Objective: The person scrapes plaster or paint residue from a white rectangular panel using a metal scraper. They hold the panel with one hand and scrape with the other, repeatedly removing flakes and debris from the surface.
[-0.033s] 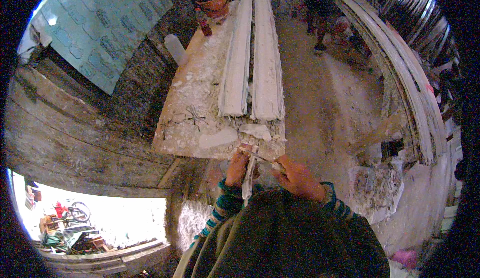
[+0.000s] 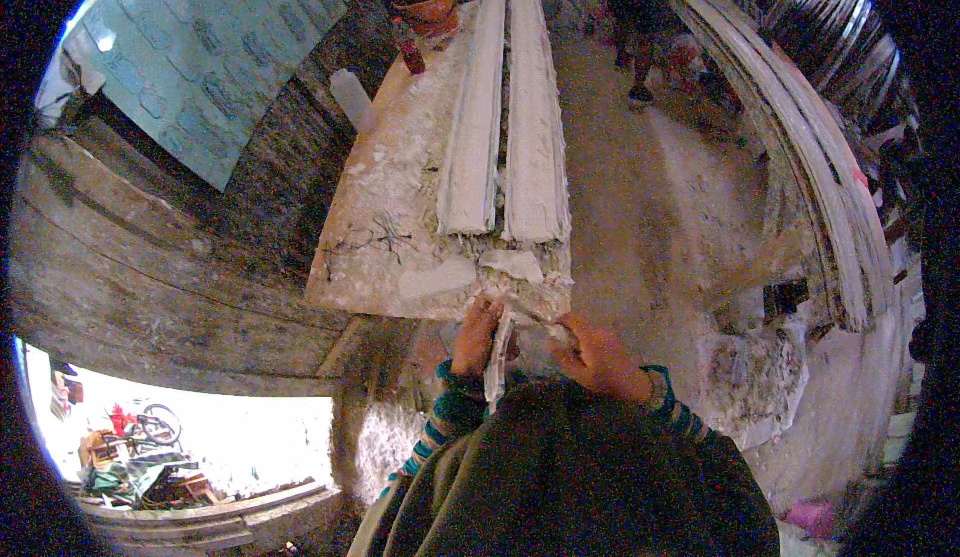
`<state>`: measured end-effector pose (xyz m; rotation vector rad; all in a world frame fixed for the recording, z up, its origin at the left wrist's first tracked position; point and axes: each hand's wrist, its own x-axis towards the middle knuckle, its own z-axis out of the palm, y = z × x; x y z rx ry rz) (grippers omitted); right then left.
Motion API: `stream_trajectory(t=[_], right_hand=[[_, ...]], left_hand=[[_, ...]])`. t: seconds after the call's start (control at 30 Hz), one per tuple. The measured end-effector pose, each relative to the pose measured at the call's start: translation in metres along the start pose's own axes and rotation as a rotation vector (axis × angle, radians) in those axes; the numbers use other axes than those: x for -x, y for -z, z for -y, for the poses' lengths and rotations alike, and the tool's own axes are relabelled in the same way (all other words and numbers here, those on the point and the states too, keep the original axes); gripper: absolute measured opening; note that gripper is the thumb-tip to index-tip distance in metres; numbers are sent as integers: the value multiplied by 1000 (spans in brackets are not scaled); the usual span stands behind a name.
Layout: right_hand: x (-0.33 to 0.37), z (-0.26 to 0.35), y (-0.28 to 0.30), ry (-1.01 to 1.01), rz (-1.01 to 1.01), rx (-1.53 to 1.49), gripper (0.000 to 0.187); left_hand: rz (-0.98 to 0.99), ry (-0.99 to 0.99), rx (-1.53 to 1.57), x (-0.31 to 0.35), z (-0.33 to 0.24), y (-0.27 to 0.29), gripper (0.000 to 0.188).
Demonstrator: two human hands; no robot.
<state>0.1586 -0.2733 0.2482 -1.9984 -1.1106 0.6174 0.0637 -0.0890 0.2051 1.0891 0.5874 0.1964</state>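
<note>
At the near end of a plaster-strewn table (image 2: 362,192), my left hand (image 2: 474,339) is closed on a narrow white-crusted strip (image 2: 496,362), which hangs down toward my body. My right hand (image 2: 602,359) is closed around a thin, flat-bladed tool (image 2: 535,317). Its blade crosses over the strip's upper end toward my left fingers; blur hides its exact kind. Just beyond my hands lies a lump of white plaster (image 2: 512,263). Two long white plaster mouldings, a left one (image 2: 468,167) and a right one (image 2: 533,167), run side by side away along the table.
Toward the table's far left are a red bottle (image 2: 408,49), a white container (image 2: 350,97) and an orange-brown basin (image 2: 428,12). Long boards (image 2: 800,147) curve along the right side. A person (image 2: 637,37) stands far off beyond the table's right side.
The thin tool in my right hand has shifted slightly, its tip now nearer the white strip. My left hand keeps its place.
</note>
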Motion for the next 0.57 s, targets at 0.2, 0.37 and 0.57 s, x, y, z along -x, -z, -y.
stream_trajectory(t=[0.2,0.37,0.57], right_hand=[[-8,2,-6,130,-90,228,36],[8,-2,-1,34,-158,-51,38],[4,-27,-18,46,-214,38,47]], left_hand=[[18,6,151,3,-1,-3,19],[33,26,-35,-2,2,4,20],[19,93,-278,-10,7,4,37]])
